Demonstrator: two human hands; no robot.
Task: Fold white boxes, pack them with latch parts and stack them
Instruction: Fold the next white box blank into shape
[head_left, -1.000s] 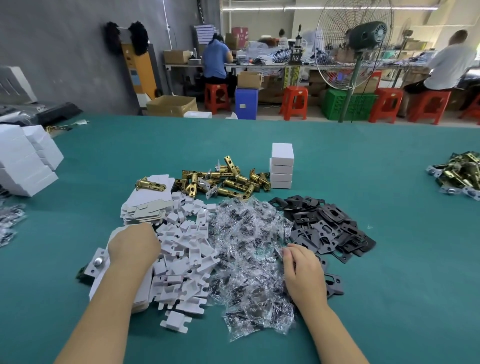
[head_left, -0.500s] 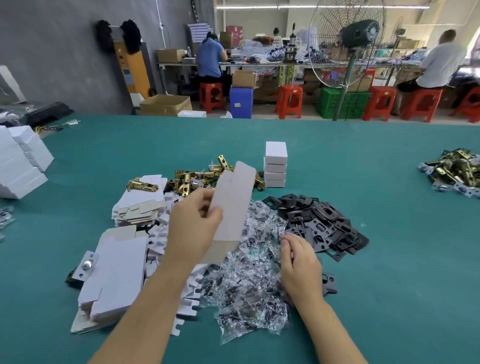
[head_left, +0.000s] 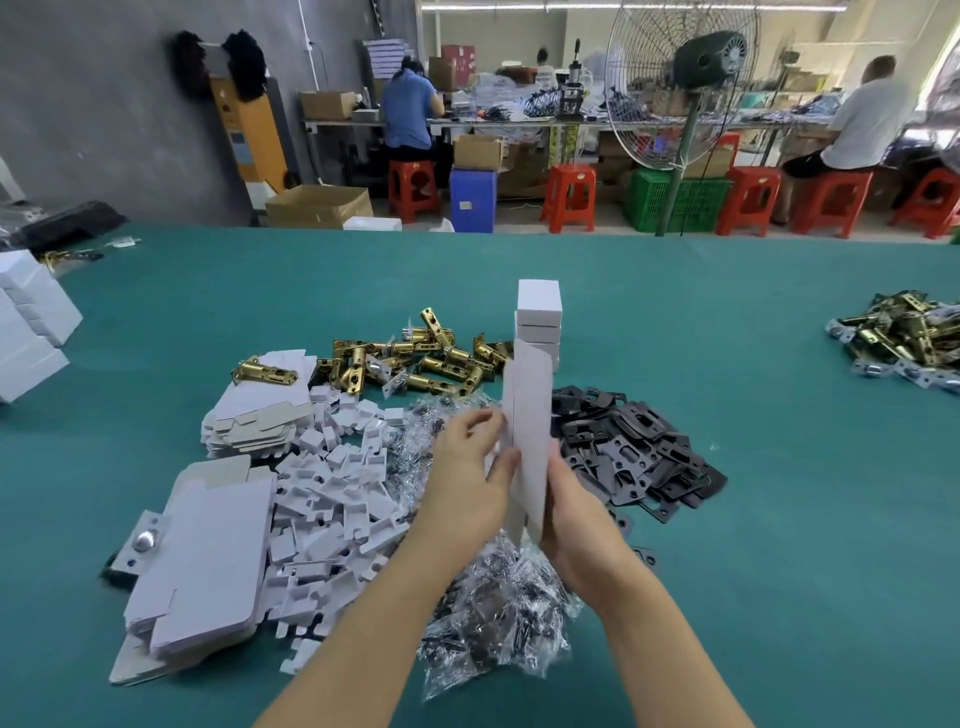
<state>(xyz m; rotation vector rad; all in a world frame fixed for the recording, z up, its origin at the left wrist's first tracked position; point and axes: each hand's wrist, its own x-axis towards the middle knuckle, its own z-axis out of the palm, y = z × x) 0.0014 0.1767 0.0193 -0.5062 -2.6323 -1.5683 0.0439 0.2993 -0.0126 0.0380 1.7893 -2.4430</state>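
A flat white box blank (head_left: 530, 415) stands upright above the table, held between both hands. My left hand (head_left: 470, 467) pinches its left edge. My right hand (head_left: 576, 514) grips its lower right side. Behind it stands a short stack of folded white boxes (head_left: 539, 317). Brass latch bolts (head_left: 415, 358) lie in a heap further back. Bagged screws (head_left: 493, 623) lie under my forearms, black strike plates (head_left: 639, 447) to the right, white card inserts (head_left: 337, 499) to the left. Flat box blanks (head_left: 202, 551) are piled at the near left.
The green table (head_left: 779, 519) stretches far to the right, where another heap of latches (head_left: 904, 338) lies. More white boxes (head_left: 26, 322) are stacked at the left edge. A second pile of blanks (head_left: 260, 410) carries one brass latch (head_left: 265, 371). People work at benches beyond.
My left hand lifted a blank from the near-left pile and carried it to the middle. My right hand left the screw bags and took hold of the blank, now upright.
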